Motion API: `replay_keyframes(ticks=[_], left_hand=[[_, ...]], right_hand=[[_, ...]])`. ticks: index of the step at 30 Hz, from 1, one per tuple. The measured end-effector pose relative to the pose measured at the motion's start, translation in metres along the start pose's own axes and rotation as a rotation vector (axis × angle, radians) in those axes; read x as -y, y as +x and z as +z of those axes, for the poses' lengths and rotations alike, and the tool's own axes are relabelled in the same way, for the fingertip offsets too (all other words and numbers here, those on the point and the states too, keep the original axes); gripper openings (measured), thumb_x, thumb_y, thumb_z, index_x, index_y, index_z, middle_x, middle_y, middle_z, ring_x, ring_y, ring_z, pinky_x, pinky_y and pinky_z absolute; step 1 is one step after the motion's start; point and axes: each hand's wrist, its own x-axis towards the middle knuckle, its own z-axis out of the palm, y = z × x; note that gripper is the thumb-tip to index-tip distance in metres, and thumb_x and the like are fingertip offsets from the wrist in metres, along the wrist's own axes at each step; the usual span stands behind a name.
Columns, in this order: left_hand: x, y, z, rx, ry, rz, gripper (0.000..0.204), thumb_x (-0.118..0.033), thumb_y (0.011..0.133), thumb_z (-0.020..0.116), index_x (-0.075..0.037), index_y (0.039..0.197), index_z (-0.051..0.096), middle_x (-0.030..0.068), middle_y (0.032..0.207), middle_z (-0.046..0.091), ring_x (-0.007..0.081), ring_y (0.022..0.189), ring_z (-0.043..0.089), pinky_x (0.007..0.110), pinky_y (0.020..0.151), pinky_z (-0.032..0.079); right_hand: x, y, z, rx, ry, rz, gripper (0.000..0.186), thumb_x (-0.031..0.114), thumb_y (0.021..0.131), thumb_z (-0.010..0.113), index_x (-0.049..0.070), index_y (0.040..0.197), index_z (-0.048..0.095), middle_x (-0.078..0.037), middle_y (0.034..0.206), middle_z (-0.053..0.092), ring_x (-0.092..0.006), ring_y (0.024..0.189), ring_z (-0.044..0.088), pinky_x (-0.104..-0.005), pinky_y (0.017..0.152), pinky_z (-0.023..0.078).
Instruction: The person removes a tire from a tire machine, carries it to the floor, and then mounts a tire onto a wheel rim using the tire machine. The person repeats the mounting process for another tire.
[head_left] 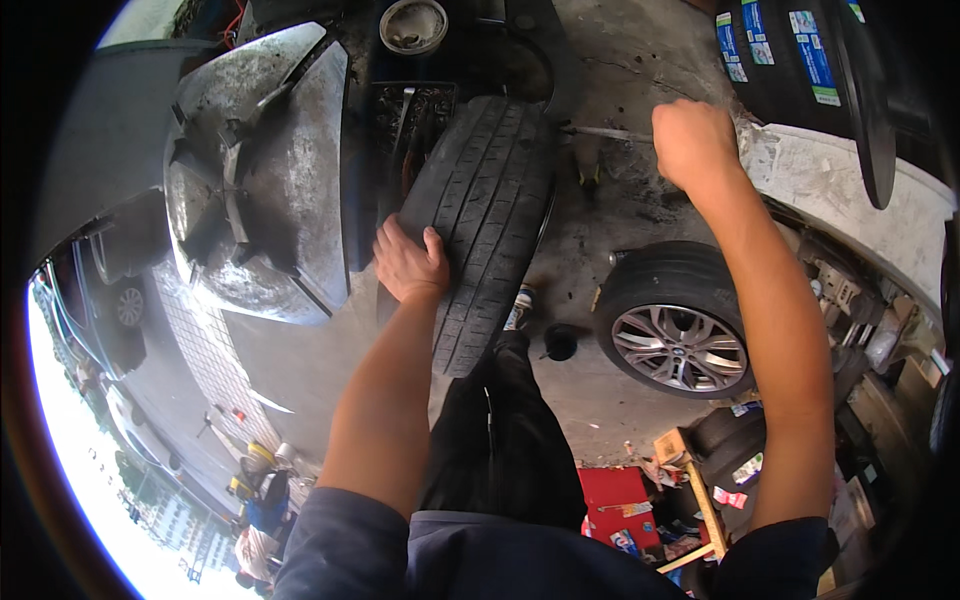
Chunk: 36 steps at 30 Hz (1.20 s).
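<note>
A worn black tyre (485, 215) stands upright in front of me, close beside a machine with a silver turntable (225, 185). My left hand (408, 258) lies on the tyre's left shoulder, palm down, with its fingers stretched out. To the right of the tyre, my right hand (697, 143) is raised and closed in a fist. A thin metal bar (608, 132) runs from behind the tyre to this fist, which seems wrapped round its end. The tyre hides the bar's other end.
A wheel with a silver spoked rim (680, 347) lies at right. Labelled tyres (790, 50) stand at far right. A round tin (413, 26) and a tray of small parts (412, 105) sit beyond the tyre. A red box (618, 508) and clutter are near my right side.
</note>
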Motion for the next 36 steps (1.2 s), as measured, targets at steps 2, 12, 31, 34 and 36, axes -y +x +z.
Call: replay_keyframes(ticks=[2, 12, 31, 34, 36], left_hand=[[0.0, 0.0, -0.002, 0.0, -0.003, 0.0, 0.061, -0.042, 0.087, 0.064, -0.005, 0.134, 0.052, 0.0164, 0.122, 0.061, 0.0387, 0.116, 0.057, 0.048, 0.097, 0.047], [-0.008, -0.007, -0.019, -0.041, -0.102, 0.001, 0.062, -0.046, 0.08, 0.069, -0.003, 0.123, 0.06, 0.017, 0.111, 0.062, 0.0367, 0.105, 0.06, 0.047, 0.089, 0.049], [-0.002, -0.112, -0.033, 0.02, -0.332, -0.051, 0.065, -0.04, 0.086, 0.067, 0.001, 0.134, 0.054, 0.0181, 0.117, 0.058, 0.0337, 0.11, 0.056, 0.041, 0.095, 0.045], [0.019, -0.147, -0.025, 0.002, -0.345, 0.002, 0.068, -0.042, 0.086, 0.066, 0.001, 0.137, 0.053, 0.0167, 0.121, 0.058, 0.0331, 0.111, 0.056, 0.043, 0.097, 0.045], [0.039, -0.172, -0.018, -0.026, -0.351, -0.004, 0.069, -0.041, 0.081, 0.068, -0.004, 0.138, 0.053, 0.0159, 0.122, 0.059, 0.034, 0.112, 0.056, 0.044, 0.098, 0.045]], right_hand=[[-0.002, -0.001, 0.001, 0.007, 0.023, -0.005, 0.01, 0.008, 0.08, 0.072, 0.006, 0.086, 0.078, -0.015, 0.093, 0.077, -0.034, 0.091, 0.075, -0.0442, 0.077, 0.06], [-0.047, 0.013, -0.001, 0.021, 0.069, -0.002, 0.022, 0.018, 0.069, 0.076, 0.002, 0.084, 0.073, -0.025, 0.092, 0.072, -0.0444, 0.093, 0.069, -0.0509, 0.084, 0.057], [-0.2, 0.067, 0.085, 0.064, -0.305, 0.123, 0.016, 0.026, 0.08, 0.071, 0.013, 0.086, 0.078, -0.013, 0.096, 0.077, -0.0336, 0.089, 0.074, -0.0468, 0.08, 0.059], [-0.18, 0.048, 0.046, 0.05, -0.341, 0.063, 0.02, 0.029, 0.082, 0.07, 0.013, 0.087, 0.081, -0.011, 0.097, 0.078, -0.0315, 0.093, 0.076, -0.0447, 0.082, 0.06], [-0.17, 0.039, 0.034, 0.071, -0.342, 0.048, 0.021, 0.03, 0.082, 0.069, 0.012, 0.087, 0.08, -0.013, 0.097, 0.078, -0.0326, 0.095, 0.075, -0.0449, 0.084, 0.059]])
